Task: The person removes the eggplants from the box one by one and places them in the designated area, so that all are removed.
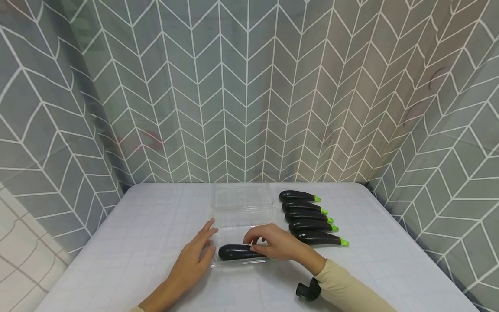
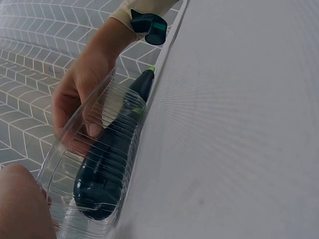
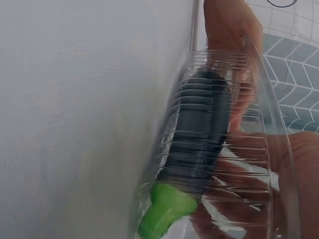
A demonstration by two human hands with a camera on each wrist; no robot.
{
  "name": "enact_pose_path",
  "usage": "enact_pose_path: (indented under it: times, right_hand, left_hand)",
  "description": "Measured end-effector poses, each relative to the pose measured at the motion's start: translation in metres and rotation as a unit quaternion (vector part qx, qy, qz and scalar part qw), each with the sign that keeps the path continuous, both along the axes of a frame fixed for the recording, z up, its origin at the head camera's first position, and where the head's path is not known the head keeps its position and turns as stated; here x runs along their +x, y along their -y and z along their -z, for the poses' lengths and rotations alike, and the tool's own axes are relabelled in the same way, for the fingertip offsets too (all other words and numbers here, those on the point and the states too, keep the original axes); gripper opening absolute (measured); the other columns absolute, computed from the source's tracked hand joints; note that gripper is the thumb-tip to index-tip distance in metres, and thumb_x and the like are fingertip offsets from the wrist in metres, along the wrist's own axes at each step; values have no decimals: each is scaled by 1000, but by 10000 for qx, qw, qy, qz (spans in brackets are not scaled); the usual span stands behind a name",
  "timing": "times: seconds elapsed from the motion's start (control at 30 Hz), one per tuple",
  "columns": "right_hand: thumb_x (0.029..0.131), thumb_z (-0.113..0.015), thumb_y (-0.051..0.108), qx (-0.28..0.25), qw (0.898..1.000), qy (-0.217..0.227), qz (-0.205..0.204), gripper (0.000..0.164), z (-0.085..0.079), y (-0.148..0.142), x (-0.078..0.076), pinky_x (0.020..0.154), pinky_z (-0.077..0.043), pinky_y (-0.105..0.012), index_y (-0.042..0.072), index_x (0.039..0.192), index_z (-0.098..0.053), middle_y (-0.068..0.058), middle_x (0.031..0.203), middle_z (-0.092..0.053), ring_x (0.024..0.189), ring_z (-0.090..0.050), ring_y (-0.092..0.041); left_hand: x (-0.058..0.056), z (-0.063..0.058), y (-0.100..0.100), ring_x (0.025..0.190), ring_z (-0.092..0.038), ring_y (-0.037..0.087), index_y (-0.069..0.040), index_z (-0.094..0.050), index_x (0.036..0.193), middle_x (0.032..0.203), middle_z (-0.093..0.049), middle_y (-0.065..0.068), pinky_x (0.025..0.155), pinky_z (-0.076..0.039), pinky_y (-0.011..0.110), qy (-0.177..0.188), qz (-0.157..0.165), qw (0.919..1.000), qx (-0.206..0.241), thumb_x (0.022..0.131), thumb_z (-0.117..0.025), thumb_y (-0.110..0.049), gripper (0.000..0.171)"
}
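Observation:
A dark eggplant [image 1: 234,252] with a green stem end [image 3: 167,209] lies lengthwise along the near side of a clear plastic clamshell container [image 1: 238,262]. My right hand [image 1: 278,242] reaches over it from the right, thumb overlapping its top and loosely bent fingers on its far side. In the left wrist view the right hand [image 2: 84,94] hangs behind the ribbed wall, its thumb tip close beside the eggplant [image 2: 99,184]. My left hand [image 1: 192,260] is at the container's left end, fingers extended and thumb right at the rim.
The container's lid [image 1: 241,197] is folded back, away from me. Several more eggplants [image 1: 308,215] lie in a row right of the container, green ends pointing right. A black device [image 1: 309,290] is at the right wrist. Patterned curtains [image 1: 249,108] surround the white-covered table [image 1: 136,229].

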State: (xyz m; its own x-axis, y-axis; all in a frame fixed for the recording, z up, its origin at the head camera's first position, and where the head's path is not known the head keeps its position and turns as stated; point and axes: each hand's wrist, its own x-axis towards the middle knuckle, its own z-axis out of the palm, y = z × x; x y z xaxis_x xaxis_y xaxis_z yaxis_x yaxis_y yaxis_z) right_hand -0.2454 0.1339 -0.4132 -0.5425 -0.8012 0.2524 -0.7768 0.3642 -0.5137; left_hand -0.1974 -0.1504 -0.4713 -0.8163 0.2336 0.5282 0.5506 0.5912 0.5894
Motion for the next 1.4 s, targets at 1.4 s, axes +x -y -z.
enact_pose_path:
  times: [1.4]
  right_hand:
    - [94, -75, 8, 153, 9986, 16, 509, 36, 3, 10, -9, 79, -52, -24, 6, 130, -69, 1, 104, -72, 86, -59, -5]
  left_hand:
    - [1, -3, 0, 112, -69, 21, -10, -59, 144, 164, -36, -6, 98, -53, 52, -11, -3, 10000, -29, 97, -66, -7, 48]
